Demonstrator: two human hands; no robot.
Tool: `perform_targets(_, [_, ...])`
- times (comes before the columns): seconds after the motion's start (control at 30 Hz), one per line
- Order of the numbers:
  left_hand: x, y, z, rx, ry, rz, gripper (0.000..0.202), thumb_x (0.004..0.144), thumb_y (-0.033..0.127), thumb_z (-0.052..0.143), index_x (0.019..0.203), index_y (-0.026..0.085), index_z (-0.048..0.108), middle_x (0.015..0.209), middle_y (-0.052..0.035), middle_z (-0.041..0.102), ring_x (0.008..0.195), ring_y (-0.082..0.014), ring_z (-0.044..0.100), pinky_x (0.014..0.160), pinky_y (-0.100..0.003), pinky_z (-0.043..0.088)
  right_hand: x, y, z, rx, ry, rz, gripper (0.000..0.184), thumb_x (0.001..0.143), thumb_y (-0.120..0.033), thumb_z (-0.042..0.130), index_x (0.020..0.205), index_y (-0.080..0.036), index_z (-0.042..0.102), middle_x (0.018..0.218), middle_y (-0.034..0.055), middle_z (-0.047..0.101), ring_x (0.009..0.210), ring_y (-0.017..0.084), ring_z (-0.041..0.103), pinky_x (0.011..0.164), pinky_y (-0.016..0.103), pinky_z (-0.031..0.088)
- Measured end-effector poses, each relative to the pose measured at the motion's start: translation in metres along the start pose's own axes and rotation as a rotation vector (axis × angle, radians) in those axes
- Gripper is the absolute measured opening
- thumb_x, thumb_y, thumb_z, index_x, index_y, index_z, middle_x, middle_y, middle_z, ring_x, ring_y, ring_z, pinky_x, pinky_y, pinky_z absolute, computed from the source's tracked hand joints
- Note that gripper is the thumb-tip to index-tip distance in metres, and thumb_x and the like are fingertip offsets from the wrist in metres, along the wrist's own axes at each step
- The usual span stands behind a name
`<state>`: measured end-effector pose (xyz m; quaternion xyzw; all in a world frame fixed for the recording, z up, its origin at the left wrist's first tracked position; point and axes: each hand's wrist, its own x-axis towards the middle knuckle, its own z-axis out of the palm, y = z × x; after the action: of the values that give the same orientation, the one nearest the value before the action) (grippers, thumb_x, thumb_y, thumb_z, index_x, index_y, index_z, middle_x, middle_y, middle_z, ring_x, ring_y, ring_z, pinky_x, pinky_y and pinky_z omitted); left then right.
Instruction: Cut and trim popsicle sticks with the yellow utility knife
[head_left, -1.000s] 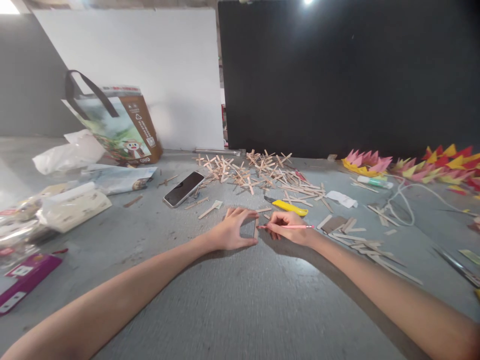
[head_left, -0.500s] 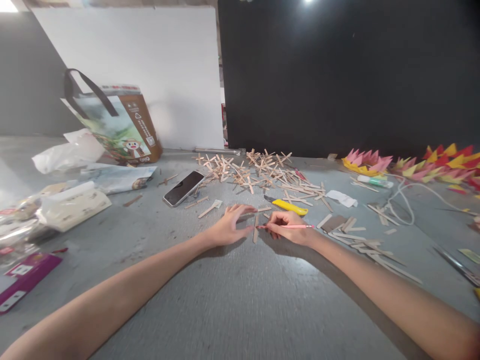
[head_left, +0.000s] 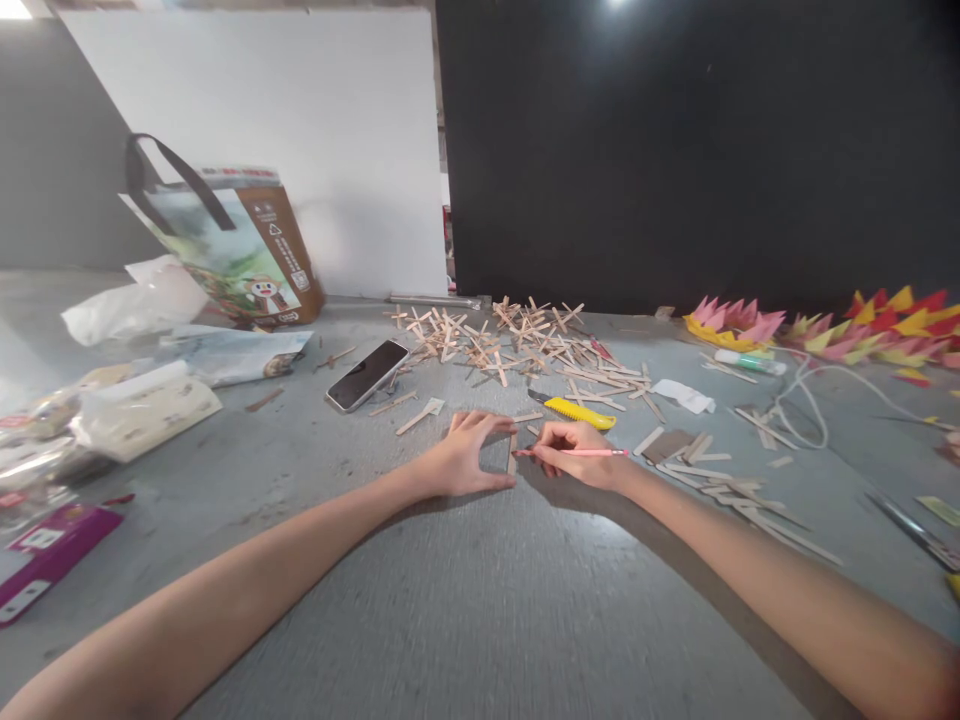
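Note:
A short flat wooden craft stick (head_left: 512,456) lies upright in my view on the grey table. My left hand (head_left: 469,455) spans it, thumb at the near end and fingers at the far end. In my right hand (head_left: 574,450) is a pink pencil (head_left: 596,453), pinched in a writing grip, its tip at or very close to the stick's middle. Just beyond my right hand rests a yellow utility knife (head_left: 577,411) with its blade out. Another small stick (head_left: 527,418) sits past my left fingertips.
A heap of crossed sticks (head_left: 495,345) spreads at the back. To the left are a phone (head_left: 367,376), a carrier bag (head_left: 240,250) and plastic packets (head_left: 142,405). On the right are loose sticks (head_left: 739,490), a white cable (head_left: 821,425) and pink-and-yellow folded paper pieces (head_left: 735,322).
My left thumb has moved toward me and down to the stick's near end, so the hand now holds both ends. My right hand with the pencil has barely moved.

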<state>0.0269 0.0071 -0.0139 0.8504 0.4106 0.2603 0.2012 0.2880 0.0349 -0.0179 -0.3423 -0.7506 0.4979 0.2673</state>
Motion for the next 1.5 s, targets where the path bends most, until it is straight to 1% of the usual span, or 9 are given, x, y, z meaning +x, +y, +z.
perform_targets(0.37, [0.0002, 0.0007, 0.0004, 0.002, -0.002, -0.01, 0.073, 0.074, 0.051, 0.086, 0.137, 0.025, 0.06, 0.142, -0.0118, 0.06, 0.135, -0.0347, 0.051, 0.116, -0.053, 0.037, -0.0007, 0.0022, -0.0002, 0.008, -0.009, -0.021, 0.026, 0.091, -0.038, 0.069, 0.075, -0.02, 0.061, 0.064, 0.0001, 0.065, 0.059, 0.014, 0.06, 0.059, 0.027, 0.043])
perform_targets(0.53, [-0.0003, 0.0006, 0.0004, 0.004, -0.01, -0.019, 0.074, 0.074, 0.052, 0.086, 0.138, 0.026, 0.06, 0.142, -0.0117, 0.059, 0.135, -0.0348, 0.051, 0.115, -0.054, 0.038, -0.0004, 0.0054, -0.0003, 0.004, 0.007, -0.009, 0.024, 0.092, -0.037, 0.068, 0.076, -0.02, 0.061, 0.063, -0.0007, 0.064, 0.057, 0.014, 0.058, 0.056, 0.026, 0.041])
perform_targets(0.67, [0.0005, 0.0036, -0.0013, 0.003, -0.02, -0.028, 0.073, 0.074, 0.051, 0.086, 0.137, 0.025, 0.06, 0.142, -0.0122, 0.06, 0.136, -0.0349, 0.05, 0.116, -0.054, 0.038, 0.0, 0.006, -0.0005, -0.006, -0.01, -0.029, 0.024, 0.092, -0.035, 0.068, 0.075, -0.02, 0.062, 0.065, -0.0005, 0.065, 0.06, 0.014, 0.059, 0.06, 0.026, 0.043])
perform_targets(0.77, [0.001, 0.0049, -0.0023, 0.0, -0.023, -0.03, 0.073, 0.074, 0.051, 0.086, 0.138, 0.025, 0.06, 0.143, -0.0122, 0.06, 0.137, -0.0347, 0.05, 0.116, -0.053, 0.038, 0.0001, 0.0046, -0.0002, -0.001, 0.018, -0.022, 0.025, 0.092, -0.036, 0.068, 0.073, -0.02, 0.061, 0.062, -0.0011, 0.063, 0.057, 0.014, 0.058, 0.058, 0.026, 0.042])
perform_targets(0.9, [0.001, 0.004, -0.0019, -0.004, -0.018, -0.022, 0.073, 0.074, 0.05, 0.086, 0.137, 0.025, 0.06, 0.142, -0.0119, 0.06, 0.136, -0.0341, 0.051, 0.116, -0.054, 0.037, -0.0001, 0.0041, -0.0002, -0.005, -0.011, -0.019, 0.025, 0.092, -0.037, 0.069, 0.074, -0.02, 0.061, 0.063, -0.0005, 0.064, 0.058, 0.014, 0.058, 0.058, 0.026, 0.041])
perform_targets(1.03, [0.001, 0.0033, -0.0014, 0.0, -0.025, -0.025, 0.073, 0.074, 0.051, 0.086, 0.137, 0.025, 0.06, 0.143, -0.0126, 0.06, 0.137, -0.0342, 0.051, 0.117, -0.054, 0.037, -0.0003, 0.0058, -0.0006, -0.009, 0.017, -0.017, 0.026, 0.092, -0.037, 0.068, 0.075, -0.02, 0.061, 0.063, -0.0009, 0.064, 0.057, 0.014, 0.058, 0.057, 0.026, 0.041])
perform_targets(1.13, [0.0011, 0.0027, -0.001, -0.005, -0.02, -0.014, 0.072, 0.076, 0.051, 0.084, 0.138, 0.026, 0.059, 0.143, -0.0119, 0.06, 0.137, -0.0338, 0.05, 0.117, -0.053, 0.036, -0.0005, 0.0065, -0.0007, -0.009, -0.013, -0.027, 0.026, 0.092, -0.038, 0.069, 0.075, -0.02, 0.061, 0.066, -0.0003, 0.065, 0.06, 0.014, 0.059, 0.059, 0.027, 0.042])
perform_targets(1.37, [0.0003, 0.0012, -0.0002, -0.024, -0.015, -0.013, 0.072, 0.075, 0.051, 0.085, 0.138, 0.027, 0.06, 0.143, -0.0125, 0.06, 0.136, -0.0349, 0.051, 0.117, -0.056, 0.036, -0.0016, 0.0044, 0.0, -0.033, -0.001, -0.004, 0.028, 0.091, -0.04, 0.07, 0.073, -0.021, 0.061, 0.065, 0.0003, 0.065, 0.06, 0.015, 0.058, 0.058, 0.027, 0.042])
perform_targets(1.5, [0.0004, 0.0031, -0.0012, -0.041, -0.011, -0.019, 0.073, 0.074, 0.049, 0.086, 0.138, 0.026, 0.06, 0.142, -0.0124, 0.06, 0.136, -0.0348, 0.051, 0.117, -0.055, 0.037, -0.0017, 0.0034, 0.0002, -0.038, 0.028, -0.008, 0.028, 0.091, -0.041, 0.068, 0.074, -0.021, 0.061, 0.063, -0.0003, 0.064, 0.059, 0.015, 0.058, 0.058, 0.027, 0.042])
